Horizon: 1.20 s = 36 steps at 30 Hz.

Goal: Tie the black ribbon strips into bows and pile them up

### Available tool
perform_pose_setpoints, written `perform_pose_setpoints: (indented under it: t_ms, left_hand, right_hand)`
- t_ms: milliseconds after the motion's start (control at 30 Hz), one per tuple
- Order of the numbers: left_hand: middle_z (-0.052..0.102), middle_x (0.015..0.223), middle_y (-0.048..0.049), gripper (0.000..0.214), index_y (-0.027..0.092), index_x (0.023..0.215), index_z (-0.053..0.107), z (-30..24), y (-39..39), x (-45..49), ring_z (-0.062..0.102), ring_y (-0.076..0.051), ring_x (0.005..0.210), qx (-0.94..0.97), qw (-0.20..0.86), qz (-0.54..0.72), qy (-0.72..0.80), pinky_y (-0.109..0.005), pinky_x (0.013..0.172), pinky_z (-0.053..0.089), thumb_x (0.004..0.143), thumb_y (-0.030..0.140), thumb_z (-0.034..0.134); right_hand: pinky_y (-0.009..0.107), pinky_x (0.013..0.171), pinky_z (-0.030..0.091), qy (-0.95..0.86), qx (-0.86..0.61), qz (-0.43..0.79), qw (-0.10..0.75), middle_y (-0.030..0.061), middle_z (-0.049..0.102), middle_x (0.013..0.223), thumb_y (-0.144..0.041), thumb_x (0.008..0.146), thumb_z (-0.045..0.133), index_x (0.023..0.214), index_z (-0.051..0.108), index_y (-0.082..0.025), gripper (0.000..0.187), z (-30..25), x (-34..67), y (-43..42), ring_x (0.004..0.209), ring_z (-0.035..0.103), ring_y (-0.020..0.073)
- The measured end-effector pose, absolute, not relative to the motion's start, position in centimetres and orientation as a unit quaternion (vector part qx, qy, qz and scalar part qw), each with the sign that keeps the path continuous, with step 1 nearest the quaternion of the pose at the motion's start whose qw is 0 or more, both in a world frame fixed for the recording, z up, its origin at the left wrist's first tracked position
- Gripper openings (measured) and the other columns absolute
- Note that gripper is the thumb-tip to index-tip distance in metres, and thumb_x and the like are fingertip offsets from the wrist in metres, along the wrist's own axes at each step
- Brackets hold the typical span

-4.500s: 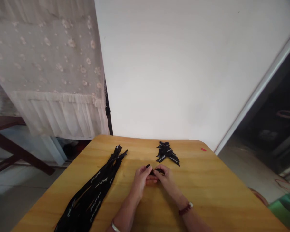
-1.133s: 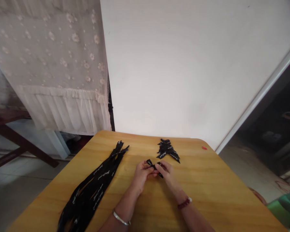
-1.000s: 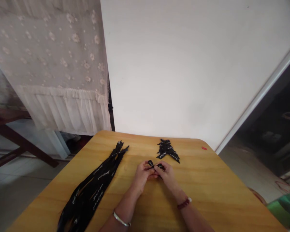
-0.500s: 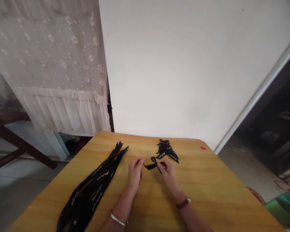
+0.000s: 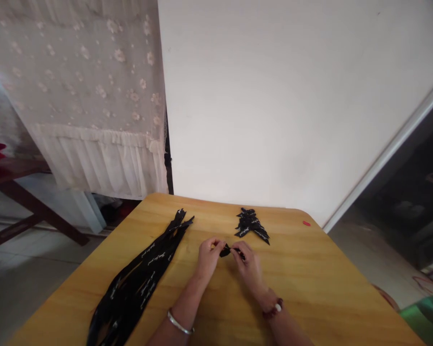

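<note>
A small black ribbon bow (image 5: 225, 250) is held between my two hands above the middle of the table. My left hand (image 5: 210, 254) pinches its left side with thumb and forefinger. On the other side, my right hand (image 5: 248, 264) has its fingers closed on the ribbon near the knot, hiding part of it. Beyond my right hand lies a small pile of black bows (image 5: 250, 223) with white lettering. To the left, a long bundle of black printed ribbons (image 5: 144, 274) stretches along the table.
The wooden table (image 5: 310, 288) has its far edge against a white panel (image 5: 267, 105). A little red piece (image 5: 306, 223) lies near the far right corner. A lace curtain (image 5: 104, 105) hangs at the left, beside a dark wooden stand (image 5: 32, 206).
My left hand has moved right and now grips the bow's left side, where it was just apart before. The bow looks more compact, and the view has shifted slightly.
</note>
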<state>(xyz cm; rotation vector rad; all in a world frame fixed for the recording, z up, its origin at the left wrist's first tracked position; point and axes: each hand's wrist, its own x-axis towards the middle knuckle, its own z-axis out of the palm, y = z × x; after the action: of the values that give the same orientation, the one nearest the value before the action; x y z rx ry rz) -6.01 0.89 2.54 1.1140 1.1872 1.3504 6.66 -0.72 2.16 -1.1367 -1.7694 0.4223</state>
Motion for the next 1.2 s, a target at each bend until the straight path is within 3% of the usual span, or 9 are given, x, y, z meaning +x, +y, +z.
perform_pose_setpoints:
  t_ms: [200, 433, 500, 633, 733, 833, 1200]
  left_hand:
    - [0.035, 0.032, 0.0065, 0.028, 0.014, 0.042, 0.046, 2.2, 1.1, -5.7, 0.027, -0.003, 0.028, 0.375, 0.550, 0.546, 0.508, -0.017, 0.031, 0.015, 0.061, 0.033, 0.055]
    - [0.037, 0.031, 0.0075, 0.026, 0.014, 0.048, 0.045, 2.7, 0.6, -5.7, 0.026, -0.002, 0.022, 0.328, 0.592, 0.549, 0.490, -0.015, 0.026, 0.009, 0.062, 0.034, 0.055]
    - [0.044, 0.036, 0.0067, 0.022, 0.014, 0.054, 0.049, 2.9, 0.5, -5.9, 0.027, -0.001, 0.022, 0.324, 0.600, 0.569, 0.459, -0.015, 0.024, 0.012, 0.062, 0.034, 0.055]
    - [0.061, 0.068, -0.0011, 0.024, 0.013, 0.076, 0.055, 3.1, 0.6, -6.1, 0.041, -0.002, 0.030, 0.308, 0.657, 0.572, 0.381, -0.016, 0.028, 0.031, 0.058, 0.026, 0.062]
    - [0.060, 0.065, -0.0026, 0.025, 0.011, 0.079, 0.057, 2.9, 0.5, -5.9, 0.053, -0.008, 0.044, 0.302, 0.714, 0.528, 0.348, -0.018, 0.038, 0.042, 0.056, 0.019, 0.064]
    - [0.060, 0.067, -0.0044, 0.021, 0.010, 0.076, 0.058, 2.6, 0.3, -5.7, 0.056, -0.011, 0.052, 0.313, 0.741, 0.495, 0.329, -0.018, 0.042, 0.044, 0.056, 0.013, 0.064]
    - [0.060, 0.061, -0.0041, 0.016, 0.009, 0.067, 0.058, 1.9, 0.0, -5.1, 0.055, -0.010, 0.050, 0.325, 0.720, 0.506, 0.346, -0.020, 0.045, 0.045, 0.054, 0.016, 0.065]
  right_hand:
    - [0.025, 0.056, 0.040, -0.731, -0.470, 0.155, 0.470, 0.0033, 0.053, 0.068, -0.025, 0.078, 0.040, 0.071, 0.053, -0.019, 0.016, 2.1, 6.6, -0.8, 0.063, 0.050, 0.0151]
    - [0.024, 0.052, 0.038, -0.665, -0.500, 0.222, 0.509, 0.0019, 0.054, 0.064, -0.028, 0.076, 0.043, 0.072, 0.050, -0.018, 0.013, 2.0, 6.6, -0.8, 0.057, 0.049, 0.0141]
    - [0.023, 0.050, 0.038, -0.643, -0.512, 0.235, 0.519, 0.0015, 0.054, 0.063, -0.029, 0.075, 0.043, 0.072, 0.050, -0.017, 0.014, 2.0, 6.8, -0.6, 0.055, 0.048, 0.0136]
    - [0.023, 0.051, 0.038, -0.634, -0.514, 0.240, 0.526, 0.0029, 0.055, 0.068, -0.030, 0.074, 0.045, 0.073, 0.052, -0.017, 0.015, 1.8, 7.1, -0.3, 0.059, 0.050, 0.0147]
    - [0.024, 0.056, 0.039, -0.649, -0.502, 0.233, 0.523, 0.0035, 0.056, 0.071, -0.028, 0.074, 0.045, 0.074, 0.052, -0.017, 0.013, 1.8, 7.0, -0.4, 0.065, 0.051, 0.0158]
    - [0.025, 0.060, 0.040, -0.666, -0.485, 0.233, 0.516, 0.0031, 0.056, 0.071, -0.026, 0.075, 0.044, 0.073, 0.054, -0.018, 0.013, 2.0, 6.8, -0.6, 0.067, 0.052, 0.0157]
    - [0.024, 0.053, 0.040, -0.629, -0.484, 0.320, 0.518, 0.0009, 0.056, 0.061, -0.027, 0.072, 0.046, 0.069, 0.052, -0.018, 0.011, 2.0, 6.5, -0.6, 0.057, 0.051, 0.0144]
